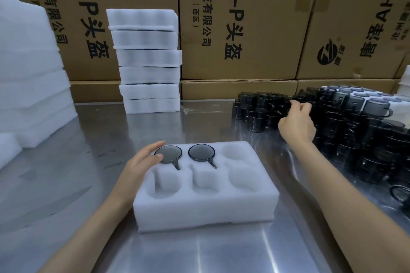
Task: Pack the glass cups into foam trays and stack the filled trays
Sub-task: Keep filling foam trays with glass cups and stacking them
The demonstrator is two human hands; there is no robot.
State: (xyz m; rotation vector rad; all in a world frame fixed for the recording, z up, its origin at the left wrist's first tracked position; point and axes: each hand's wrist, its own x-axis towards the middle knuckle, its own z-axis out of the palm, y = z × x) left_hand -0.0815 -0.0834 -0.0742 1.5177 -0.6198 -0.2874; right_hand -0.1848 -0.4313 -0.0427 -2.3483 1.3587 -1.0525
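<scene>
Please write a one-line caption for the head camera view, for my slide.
Left hand rests on foam tray holding two glass cups; right hand reaches into the loose cups.

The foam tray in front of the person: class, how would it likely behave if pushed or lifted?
The foam tray probably slides easily on the shiny metal table. Likely light, since four pockets are empty. Its thick block shape suggests it stays fairly stiff when lifted.

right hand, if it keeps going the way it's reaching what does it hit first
Most likely the cluster of dark glass cups on the table; the right hand hovers at its near edge, fingers loosely curled, though depth is unclear.
</scene>
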